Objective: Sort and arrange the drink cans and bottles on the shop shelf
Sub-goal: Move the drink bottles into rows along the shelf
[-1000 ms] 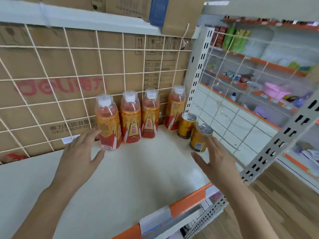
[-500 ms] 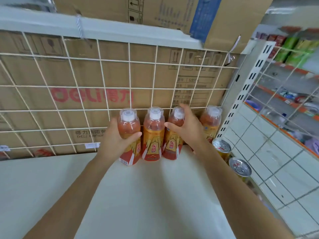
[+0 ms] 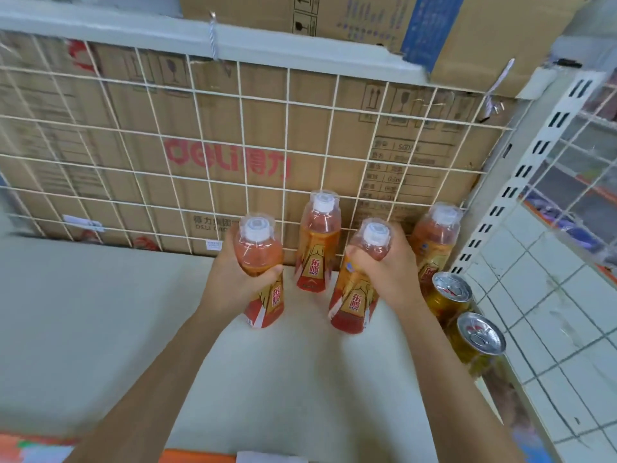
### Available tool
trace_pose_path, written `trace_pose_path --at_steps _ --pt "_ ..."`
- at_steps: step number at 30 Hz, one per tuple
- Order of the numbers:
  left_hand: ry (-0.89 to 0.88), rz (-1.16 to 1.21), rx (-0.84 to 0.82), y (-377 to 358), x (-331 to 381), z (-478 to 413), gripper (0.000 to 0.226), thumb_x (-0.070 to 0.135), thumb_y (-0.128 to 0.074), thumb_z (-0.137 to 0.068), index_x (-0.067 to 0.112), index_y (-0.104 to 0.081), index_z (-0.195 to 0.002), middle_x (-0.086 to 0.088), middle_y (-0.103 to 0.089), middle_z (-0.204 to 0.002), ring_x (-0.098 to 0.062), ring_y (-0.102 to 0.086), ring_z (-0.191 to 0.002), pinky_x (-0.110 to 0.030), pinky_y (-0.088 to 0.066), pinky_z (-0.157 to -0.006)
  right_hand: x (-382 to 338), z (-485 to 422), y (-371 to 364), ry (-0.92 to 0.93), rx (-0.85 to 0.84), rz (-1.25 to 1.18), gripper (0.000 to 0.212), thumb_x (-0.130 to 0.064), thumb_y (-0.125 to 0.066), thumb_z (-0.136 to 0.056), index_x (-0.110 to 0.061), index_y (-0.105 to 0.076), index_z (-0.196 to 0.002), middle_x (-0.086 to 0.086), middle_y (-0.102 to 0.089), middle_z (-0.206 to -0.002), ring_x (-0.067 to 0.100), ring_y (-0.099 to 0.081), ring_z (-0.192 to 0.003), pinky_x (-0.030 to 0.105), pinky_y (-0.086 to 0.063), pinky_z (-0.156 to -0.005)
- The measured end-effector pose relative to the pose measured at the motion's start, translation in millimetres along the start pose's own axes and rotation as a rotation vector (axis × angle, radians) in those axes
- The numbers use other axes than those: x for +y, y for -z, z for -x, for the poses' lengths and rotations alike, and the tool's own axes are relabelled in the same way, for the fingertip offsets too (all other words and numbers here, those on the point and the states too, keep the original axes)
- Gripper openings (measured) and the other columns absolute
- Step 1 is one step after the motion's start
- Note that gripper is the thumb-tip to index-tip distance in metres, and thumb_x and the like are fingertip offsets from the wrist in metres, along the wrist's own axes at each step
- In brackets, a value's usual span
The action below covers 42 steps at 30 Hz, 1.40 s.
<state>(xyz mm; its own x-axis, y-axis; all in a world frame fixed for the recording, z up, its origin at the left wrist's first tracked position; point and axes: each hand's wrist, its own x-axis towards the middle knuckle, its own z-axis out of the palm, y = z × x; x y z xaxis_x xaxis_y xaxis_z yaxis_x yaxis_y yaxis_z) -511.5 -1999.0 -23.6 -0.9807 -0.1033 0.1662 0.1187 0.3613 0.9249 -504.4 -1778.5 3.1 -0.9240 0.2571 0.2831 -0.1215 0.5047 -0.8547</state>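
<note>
The left bottle is in your left hand, the right bottle in your right hand, each hand clamped round the shoulder below the cap, low at the shelf, in front of the other bottles. They look full and heavy, the plastic smooth; a hold lower at the label should slip less

4th bottle partly behind right hand, top carton cropped, side-shelf goods blurred

- The bottles were clear, glossy plastic with shiny printed sleeves.
- The cans had bright, polished metal tops.
- The cardboard boxes looked matt brown.
- The shelf was smooth and pale.
</note>
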Motion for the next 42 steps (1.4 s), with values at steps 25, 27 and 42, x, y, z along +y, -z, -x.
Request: trace_pose_path --at_steps 25,27,42 --pt "-0.022 0.12 0.592 292 -50 199 0.081 0.045 -0.076 -0.043 0.025 -0.05 -0.117 0.012 -0.069 -0.096 -0.006 -0.067 -0.088 -0.021 -0.053 -0.072 -180 176 -188 0.309 -0.53 -0.541 0.047 -0.044 -0.071 -0.044 -0.044 -0.06 -0.089 -0.021 -0.067 -0.086 0.001 -0.064 -0.079 0.016 -0.05 -0.069" --pt "0.004 0.129 0.618 333 -69 223 0.097 0.044 -0.077 -0.042 0.013 -0.046 -0.128 0.008 -0.07 -0.095 -0.007 -0.068 -0.087 -0.02 -0.054 -0.068 -196 196 -216 0.295 -0.582 -0.583 0.047 -0.042 -0.071 -0.043 -0.041 -0.061 -0.089 -0.02 -0.068 -0.082 0.0 -0.064 -0.075 0.014 -0.051 -0.067" --pt "0.191 0.05 1.003 524 -165 347 0.054 0.045 -0.075 -0.042 0.048 -0.055 -0.092 0.012 -0.068 -0.092 -0.004 -0.065 -0.08 -0.017 -0.054 -0.063 -275 303 -394 0.328 -0.953 -0.566 0.038 -0.027 -0.076 -0.057 -0.031 -0.058 -0.09 -0.007 -0.067 -0.084 0.006 -0.064 -0.074 0.016 -0.051 -0.064"
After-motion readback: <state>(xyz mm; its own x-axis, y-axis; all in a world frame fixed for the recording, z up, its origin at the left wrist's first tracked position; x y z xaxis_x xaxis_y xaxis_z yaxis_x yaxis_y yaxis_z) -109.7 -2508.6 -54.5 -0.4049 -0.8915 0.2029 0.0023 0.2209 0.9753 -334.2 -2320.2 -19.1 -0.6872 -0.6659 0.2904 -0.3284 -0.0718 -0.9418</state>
